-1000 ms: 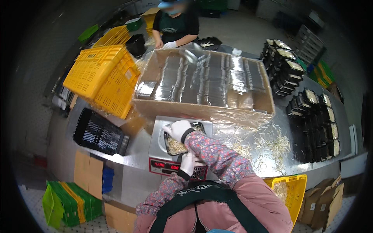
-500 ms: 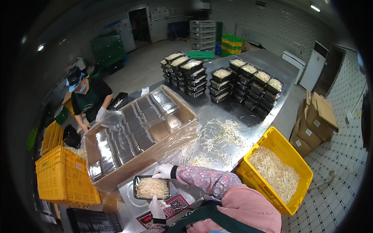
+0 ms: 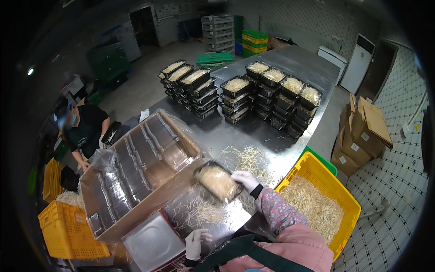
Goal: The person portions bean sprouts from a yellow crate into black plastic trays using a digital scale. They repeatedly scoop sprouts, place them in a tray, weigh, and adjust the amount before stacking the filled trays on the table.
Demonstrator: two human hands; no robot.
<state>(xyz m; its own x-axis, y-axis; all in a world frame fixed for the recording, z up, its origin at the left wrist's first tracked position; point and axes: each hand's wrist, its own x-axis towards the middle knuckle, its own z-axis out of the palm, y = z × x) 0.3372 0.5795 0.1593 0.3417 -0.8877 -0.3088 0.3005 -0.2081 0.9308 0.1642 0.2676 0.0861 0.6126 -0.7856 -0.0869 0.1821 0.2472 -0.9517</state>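
Note:
In a white glove, my right hand (image 3: 246,181) grips the right edge of a black tray of bean sprouts (image 3: 218,182). The tray is lifted over the steel table and tilted, a little blurred by motion. My left hand (image 3: 197,242), also gloved, holds nothing; its fingers are apart and slightly bent beside the scale (image 3: 154,242). The scale's bare metal plate shows, while its keypad is mostly hidden. Loose sprouts (image 3: 206,211) lie scattered on the steel beneath and beyond the tray.
At left stands a cardboard box (image 3: 149,195) of clear plastic lids. Filled black trays (image 3: 235,86) are stacked across the table. A yellow crate (image 3: 353,213) of sprouts sits at right. A co-worker (image 3: 86,129) stands beyond the box, near another yellow crate (image 3: 68,231).
The tray has left the scale, carried up and to the right by my right hand. My left hand has let go of it. The co-worker's hand has moved off the lids toward a black tray.

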